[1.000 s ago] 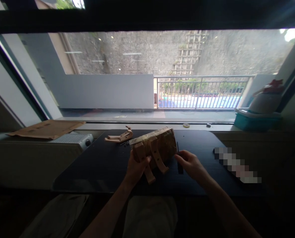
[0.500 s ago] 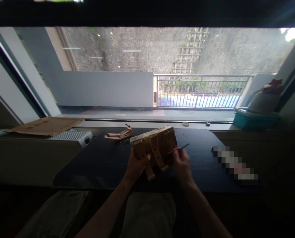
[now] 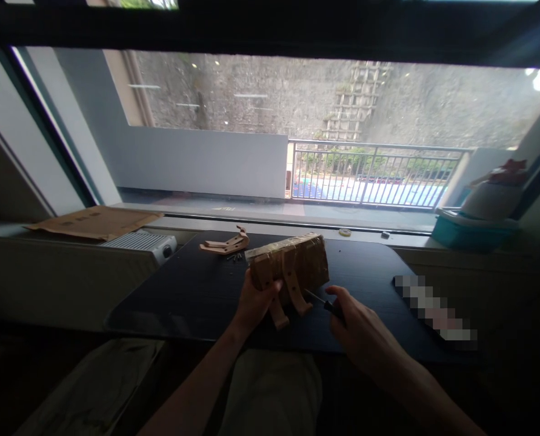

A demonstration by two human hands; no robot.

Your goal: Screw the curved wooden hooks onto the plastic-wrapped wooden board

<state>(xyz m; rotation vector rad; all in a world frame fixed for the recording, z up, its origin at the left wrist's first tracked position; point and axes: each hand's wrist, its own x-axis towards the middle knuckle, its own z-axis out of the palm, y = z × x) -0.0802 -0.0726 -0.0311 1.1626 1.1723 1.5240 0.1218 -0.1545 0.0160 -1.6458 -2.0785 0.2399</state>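
My left hand (image 3: 256, 306) is closed round the left end of a brown, tape-wrapped block (image 3: 313, 263), its thumb over the front. Two curved wooden hooks (image 3: 292, 281) with dark holes lie against the block's front face, their curled ends pointing down towards me. In my closed right hand (image 3: 354, 321) is a screwdriver (image 3: 331, 307) with a dark handle. Its thin shaft points up and left at the lower part of the right hook; whether the tip touches is not clear. More wooden hooks (image 3: 226, 244) lie beyond the block, with several small screws (image 3: 236, 257) beside them.
Everything rests on or over a dark table (image 3: 174, 297) below a large window. A pixelated long object (image 3: 436, 309) lies at the right. On the sill are a tape roll (image 3: 345, 232) and a teal box (image 3: 474, 230). A cardboard sheet (image 3: 97, 221) and a white radiator (image 3: 142, 245) stand left.
My right hand has moved down and right, away from the block's edge, and the screwdriver's shaft now points left towards the hook. The left hand keeps its hold; the view has tilted slightly.
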